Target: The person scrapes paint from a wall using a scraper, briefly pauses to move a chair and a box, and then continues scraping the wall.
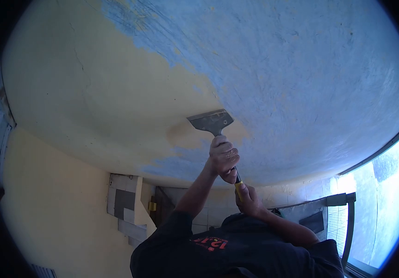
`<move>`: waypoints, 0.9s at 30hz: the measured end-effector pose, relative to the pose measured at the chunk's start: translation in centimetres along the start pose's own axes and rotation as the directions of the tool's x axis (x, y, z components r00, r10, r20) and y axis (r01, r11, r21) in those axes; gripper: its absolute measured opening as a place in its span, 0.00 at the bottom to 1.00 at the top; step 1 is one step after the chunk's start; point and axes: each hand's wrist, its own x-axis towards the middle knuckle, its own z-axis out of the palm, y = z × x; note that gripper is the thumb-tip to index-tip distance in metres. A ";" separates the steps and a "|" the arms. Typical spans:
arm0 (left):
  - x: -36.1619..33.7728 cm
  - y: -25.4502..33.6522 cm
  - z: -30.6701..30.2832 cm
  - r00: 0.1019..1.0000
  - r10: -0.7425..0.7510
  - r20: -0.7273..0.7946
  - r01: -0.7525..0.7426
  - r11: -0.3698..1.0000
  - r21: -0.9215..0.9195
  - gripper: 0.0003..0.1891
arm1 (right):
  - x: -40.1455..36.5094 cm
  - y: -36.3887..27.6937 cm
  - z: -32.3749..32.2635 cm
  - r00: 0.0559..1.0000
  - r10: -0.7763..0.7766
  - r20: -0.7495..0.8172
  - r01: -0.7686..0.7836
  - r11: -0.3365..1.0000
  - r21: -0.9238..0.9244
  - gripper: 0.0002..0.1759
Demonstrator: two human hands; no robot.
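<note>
A scraper with a wide dark blade [212,121] reaches up to the wall, its blade edge at the border between the cream coating and the bluish bare patch. My left hand [224,157] is wrapped round the upper part of the handle, just below the blade, and its fingers look dusty. Lower down, my right hand [249,199] grips the yellow end of the same handle. The cream coating [130,92] lies left of the blade, and the scraped blue surface [292,83] spreads above and to the right.
A bright window [384,204] is at the right, beside a dark rail [349,227]. Grey and white tiles [124,200] edge a ledge at the lower left. A cream side wall [56,194] stands further left. Thin cracks run through the coating.
</note>
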 end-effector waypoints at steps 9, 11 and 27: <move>5.0 -2.3 -3.5 0.982 0.079 -0.170 -0.056 0.989 0.134 0.21 | 2.2 -6.8 0.5 0.985 -0.156 0.070 0.166 0.974 -0.153 0.33; 7.3 -3.3 -4.7 0.967 0.136 -0.217 -0.093 0.976 0.198 0.24 | 2.7 -9.3 1.0 0.979 -0.179 0.096 0.193 0.966 -0.172 0.32; 4.1 0.8 -5.1 0.999 0.044 -0.014 -0.043 0.997 0.062 0.13 | -0.6 -3.7 0.6 0.960 -0.228 0.162 0.251 0.959 -0.134 0.27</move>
